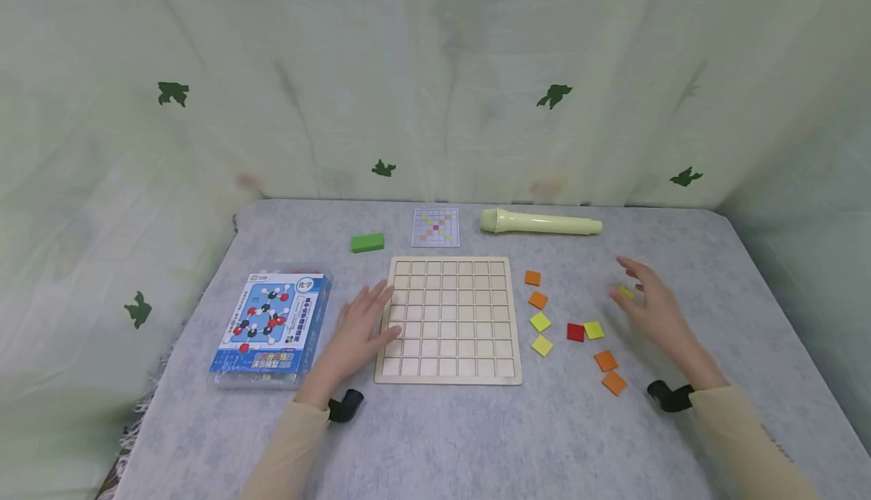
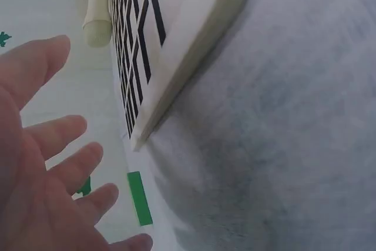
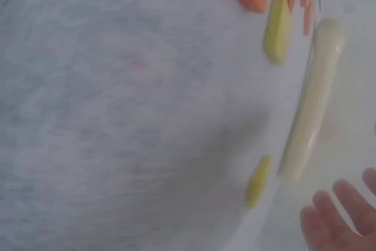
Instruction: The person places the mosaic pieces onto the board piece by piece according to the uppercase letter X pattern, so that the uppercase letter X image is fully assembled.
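A pale wooden grid board [image 1: 449, 379] lies flat in the middle of the table. My left hand [image 1: 363, 327] has its fingers spread at the board's left edge, and in the left wrist view it holds nothing. Off to the right, my right hand [image 1: 652, 311] hovers with loosely bent fingers over a yellow tile [image 1: 625, 293]. The right wrist view has that tile [image 3: 258, 182] lying on the cloth, apart from the fingers [image 3: 329, 221]. Between hand and board lie a red tile [image 1: 575, 332] beside another yellow tile [image 1: 594, 330], plus several orange [image 1: 606, 361] and yellow tiles [image 1: 541, 346].
Behind the board lie a green block [image 1: 367, 243], a small patterned card [image 1: 435, 228] and a pale yellow microphone-shaped object [image 1: 540, 222]. A blue and white boxed molecule model set [image 1: 268, 326] sits at the left. A curtain [image 1: 435, 84] hangs behind the table.
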